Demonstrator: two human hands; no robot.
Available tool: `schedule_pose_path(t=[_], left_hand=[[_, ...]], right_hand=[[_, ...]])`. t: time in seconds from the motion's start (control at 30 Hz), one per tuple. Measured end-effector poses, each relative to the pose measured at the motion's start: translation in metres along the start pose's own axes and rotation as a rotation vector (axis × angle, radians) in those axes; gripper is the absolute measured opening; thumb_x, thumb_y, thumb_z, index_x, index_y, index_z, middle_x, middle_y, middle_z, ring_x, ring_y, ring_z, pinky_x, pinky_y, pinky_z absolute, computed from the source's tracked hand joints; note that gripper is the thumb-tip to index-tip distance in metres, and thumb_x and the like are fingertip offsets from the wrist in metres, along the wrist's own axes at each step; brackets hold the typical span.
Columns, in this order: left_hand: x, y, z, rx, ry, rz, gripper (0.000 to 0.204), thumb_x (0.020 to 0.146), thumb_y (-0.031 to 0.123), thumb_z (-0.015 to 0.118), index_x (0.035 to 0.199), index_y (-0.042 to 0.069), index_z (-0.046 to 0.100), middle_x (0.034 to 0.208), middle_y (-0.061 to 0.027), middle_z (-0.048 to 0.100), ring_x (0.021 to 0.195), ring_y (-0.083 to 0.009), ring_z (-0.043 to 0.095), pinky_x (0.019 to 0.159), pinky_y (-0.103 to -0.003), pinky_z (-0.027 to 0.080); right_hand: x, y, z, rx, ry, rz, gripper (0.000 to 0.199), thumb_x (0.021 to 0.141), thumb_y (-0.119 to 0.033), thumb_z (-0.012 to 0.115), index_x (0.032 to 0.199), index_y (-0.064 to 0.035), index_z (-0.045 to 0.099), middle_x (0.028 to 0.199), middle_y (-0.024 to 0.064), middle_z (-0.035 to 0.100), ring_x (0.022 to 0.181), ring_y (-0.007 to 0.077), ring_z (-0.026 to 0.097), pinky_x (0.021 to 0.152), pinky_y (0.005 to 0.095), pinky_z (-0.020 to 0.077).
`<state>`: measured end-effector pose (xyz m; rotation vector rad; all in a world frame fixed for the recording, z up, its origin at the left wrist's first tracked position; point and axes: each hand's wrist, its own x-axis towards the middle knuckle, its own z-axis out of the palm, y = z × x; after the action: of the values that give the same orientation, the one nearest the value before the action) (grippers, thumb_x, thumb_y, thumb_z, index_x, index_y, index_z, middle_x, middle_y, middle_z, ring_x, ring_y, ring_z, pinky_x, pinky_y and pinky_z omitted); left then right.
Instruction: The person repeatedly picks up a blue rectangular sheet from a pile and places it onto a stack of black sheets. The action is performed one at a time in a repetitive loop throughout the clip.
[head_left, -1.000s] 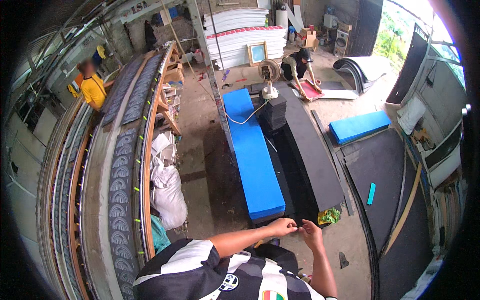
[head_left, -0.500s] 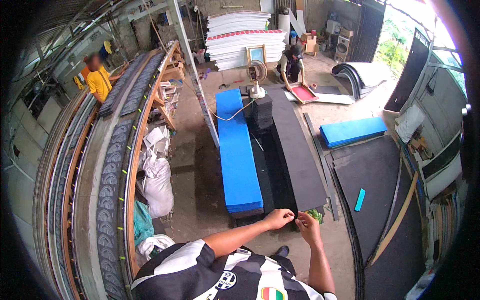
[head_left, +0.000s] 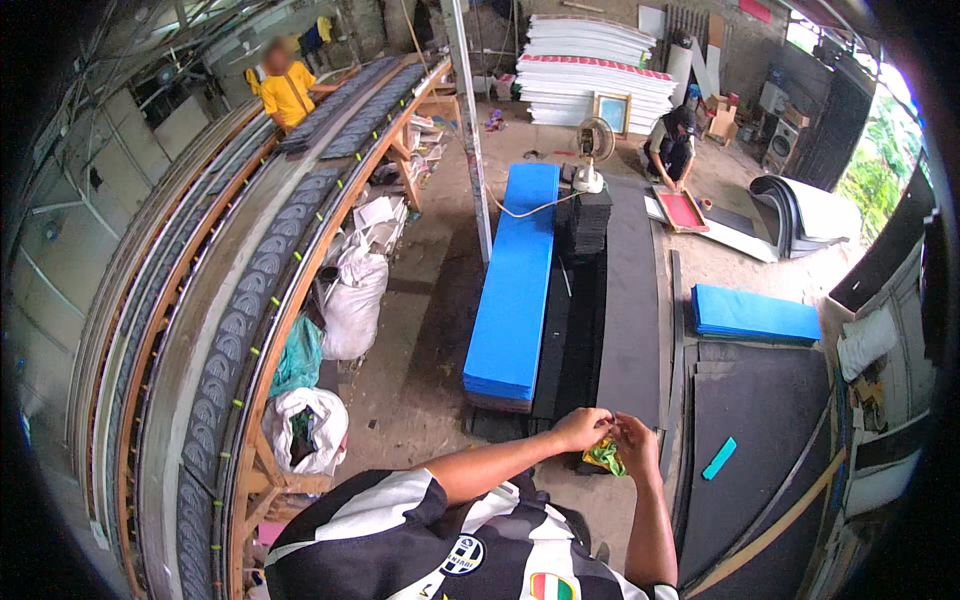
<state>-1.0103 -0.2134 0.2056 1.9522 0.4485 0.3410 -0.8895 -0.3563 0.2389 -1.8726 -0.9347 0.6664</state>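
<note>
My left hand point(head_left: 582, 428) and my right hand point(head_left: 637, 445) meet in front of my chest, fingertips together on something too small to make out. Just below them a crumpled green and yellow wrapper point(head_left: 603, 457) lies on the ground. Beyond the hands lies a long stack of blue foam sheets point(head_left: 515, 285), next to black rubber sheets point(head_left: 628, 300).
A long wooden bench point(head_left: 250, 330) with rows of dark soles runs along my left. White sacks point(head_left: 352, 300) sit under it. One person in yellow point(head_left: 287, 92) stands at the far bench; another crouches over a red frame point(head_left: 682, 210). A second blue stack point(head_left: 752, 313) lies right.
The view has swung to the right, so the blue stack and bench sit further left. My hands stay joined in front of me, still above the green wrapper.
</note>
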Motion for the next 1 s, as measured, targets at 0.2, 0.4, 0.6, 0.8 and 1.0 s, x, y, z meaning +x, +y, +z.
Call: schedule_pose_path(t=[0.2,0.4,0.6,0.8,1.0], left_hand=[[0.018,0.041,0.02,-0.012,0.041,-0.059,0.029,0.095,0.027,0.067,0.107,0.001,0.072,0.098,-0.0201,0.075,0.094,-0.0364,0.073,0.08,-0.044,0.057],[0.066,0.061,0.111,-0.004,0.094,-0.005,0.029,0.095,0.028,0.068,0.108,0.002,0.072,0.1,-0.0194,0.075,0.094,-0.0347,0.073,0.08,-0.043,0.056],[0.108,0.109,0.235,-0.086,0.111,-0.118,0.03,0.098,0.025,0.066,0.115,0.001,0.071,0.106,-0.0169,0.075,0.099,-0.0292,0.073,0.086,-0.04,0.056],[0.151,0.163,0.337,-0.037,0.038,-0.07,0.028,0.096,0.022,0.067,0.114,0.001,0.07,0.105,-0.0178,0.075,0.099,-0.0289,0.073,0.085,-0.04,0.056],[0.183,0.184,0.375,0.061,-0.037,-0.108,0.027,0.096,0.021,0.067,0.114,0.002,0.071,0.103,-0.0163,0.076,0.092,-0.0242,0.075,0.081,-0.037,0.057]], right_hand=[[0.005,-0.007,-0.048,0.016,-0.035,-0.002,0.031,0.095,-0.009,0.072,0.125,0.0006,0.068,0.103,0.0104,0.074,0.098,0.0134,0.068,0.084,0.0282,0.0549],[0.012,0.046,-0.143,-0.054,-0.086,-0.059,0.03,0.097,-0.006,0.069,0.126,0.0004,0.067,0.105,0.012,0.074,0.1,0.0156,0.07,0.085,0.0305,0.0569],[-0.011,0.122,-0.266,-0.056,-0.125,-0.008,0.029,0.094,-0.011,0.07,0.123,-0.0062,0.07,0.107,0.0157,0.076,0.102,0.0224,0.074,0.085,0.034,0.0561],[-0.03,0.165,-0.377,-0.091,-0.065,-0.085,0.032,0.095,-0.018,0.07,0.124,-0.0067,0.07,0.108,0.0168,0.075,0.103,0.0274,0.074,0.086,0.0367,0.0562],[-0.041,0.179,-0.422,-0.047,0.014,-0.021,0.036,0.092,-0.024,0.073,0.125,-0.0094,0.07,0.11,0.0152,0.075,0.1,0.0301,0.074,0.085,0.0392,0.0572]])
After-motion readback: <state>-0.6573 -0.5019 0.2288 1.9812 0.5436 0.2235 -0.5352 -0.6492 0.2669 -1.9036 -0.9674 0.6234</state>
